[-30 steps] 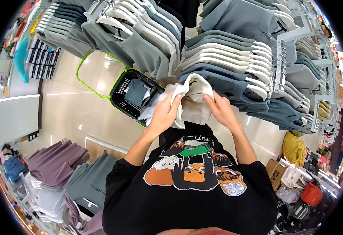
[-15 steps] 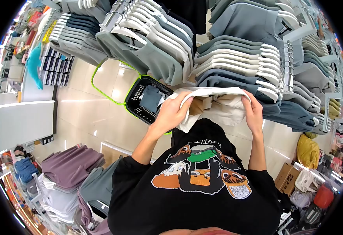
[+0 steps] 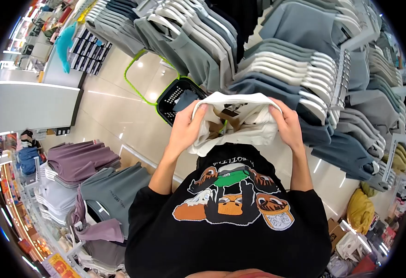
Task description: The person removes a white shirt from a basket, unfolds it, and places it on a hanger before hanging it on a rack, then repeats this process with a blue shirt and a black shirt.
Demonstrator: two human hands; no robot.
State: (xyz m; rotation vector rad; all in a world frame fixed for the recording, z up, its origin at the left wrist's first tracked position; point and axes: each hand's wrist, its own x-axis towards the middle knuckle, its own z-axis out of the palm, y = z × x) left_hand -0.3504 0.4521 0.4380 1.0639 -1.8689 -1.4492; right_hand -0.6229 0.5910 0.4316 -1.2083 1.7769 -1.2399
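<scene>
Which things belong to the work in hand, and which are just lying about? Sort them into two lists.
In hand:
white garment, held open by left hand and right hand
black basket, probably, close by

Just around:
hanging grey shirts
purple garments
blue dolphin figure
yellow bundle

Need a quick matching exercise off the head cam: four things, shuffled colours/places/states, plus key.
Things
1. cream garment
2. basket
3. dolphin-shaped item
4. mauve garments

Descriptions
A. teal, at upper left of the view
B. at lower left of the view
C. held spread between the left hand and the right hand
D. black and bright green, partly hidden from view

Pairs
1-C; 2-D; 3-A; 4-B
</scene>
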